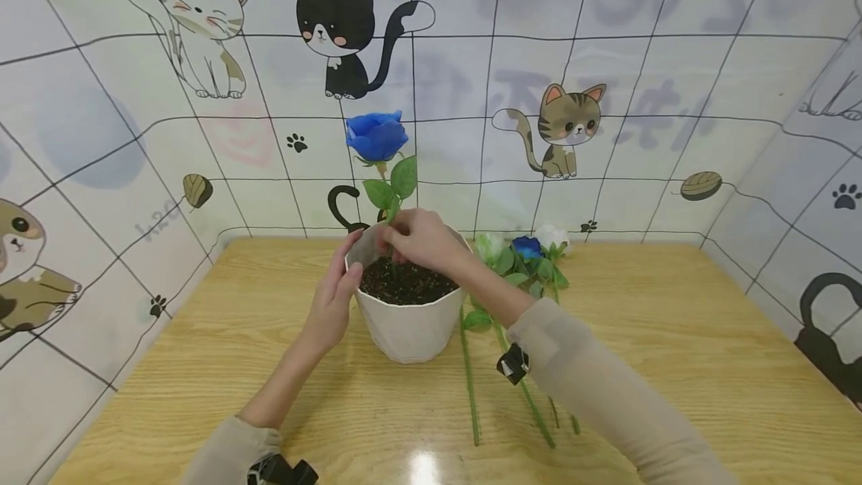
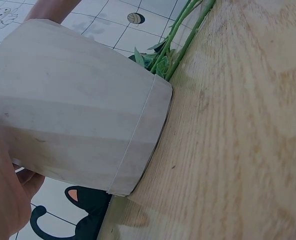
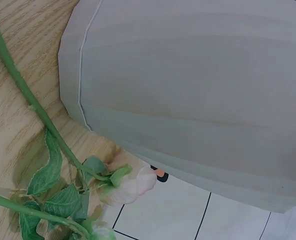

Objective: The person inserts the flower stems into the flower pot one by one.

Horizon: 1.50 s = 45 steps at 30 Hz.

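A white faceted flower pot (image 1: 409, 331) filled with dark soil (image 1: 404, 289) stands on the wooden table. My left hand (image 1: 332, 298) holds the pot at its left side, thumb at the rim and fingers around the outside; the left wrist view shows some fingers (image 2: 34, 184) behind the pot wall. An upright blue rose (image 1: 376, 138) with green leaves rises at the pot's back left, its stem reaching down to the soil. Over the pot, my right hand (image 1: 426, 242) pinches that stem low down, below the leaves. The right hand is hidden in its own wrist view.
Right of the pot, several cut flowers lie on the table (image 1: 646, 335): a blue rose (image 1: 527, 248), a white bloom (image 1: 552, 237) and a greenish-white one (image 1: 489, 247) among them. Their long stems (image 1: 469, 380) point toward the front. A cat-patterned cloth (image 1: 458, 148) hangs behind.
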### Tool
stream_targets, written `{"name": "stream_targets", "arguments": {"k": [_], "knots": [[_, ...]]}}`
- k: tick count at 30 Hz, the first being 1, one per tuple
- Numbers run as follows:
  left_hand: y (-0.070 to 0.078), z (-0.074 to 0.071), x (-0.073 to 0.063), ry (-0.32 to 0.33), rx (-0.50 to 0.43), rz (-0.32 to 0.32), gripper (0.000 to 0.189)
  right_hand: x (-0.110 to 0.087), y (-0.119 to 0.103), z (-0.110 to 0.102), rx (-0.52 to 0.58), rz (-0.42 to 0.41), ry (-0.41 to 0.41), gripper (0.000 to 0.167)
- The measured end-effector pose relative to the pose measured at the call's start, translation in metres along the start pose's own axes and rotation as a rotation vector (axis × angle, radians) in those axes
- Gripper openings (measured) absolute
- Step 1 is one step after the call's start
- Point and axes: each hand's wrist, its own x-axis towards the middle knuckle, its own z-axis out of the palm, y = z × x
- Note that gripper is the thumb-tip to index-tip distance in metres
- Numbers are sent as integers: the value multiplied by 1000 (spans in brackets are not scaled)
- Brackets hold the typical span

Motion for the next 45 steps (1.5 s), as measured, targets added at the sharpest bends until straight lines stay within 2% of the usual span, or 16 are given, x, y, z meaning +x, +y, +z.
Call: {"name": "stream_targets", "arguments": {"k": [10, 18, 25, 35, 45], "knots": [[0, 0, 0, 1, 37, 2, 51, -1, -1, -3, 30, 41, -1, 26], [0, 0, -1, -5, 27, -2, 51, -2, 0, -2, 72, 72, 18, 26], [1, 0, -1, -5, 5, 2, 51, 0, 2, -2, -12, 21, 20, 36], [1, 1, 1, -1, 2, 5, 51, -2, 0, -2, 13, -33, 15, 26], [2, 1, -1, 2, 26, 14, 50, -3, -3, -4, -7, 84, 6, 35]]}}
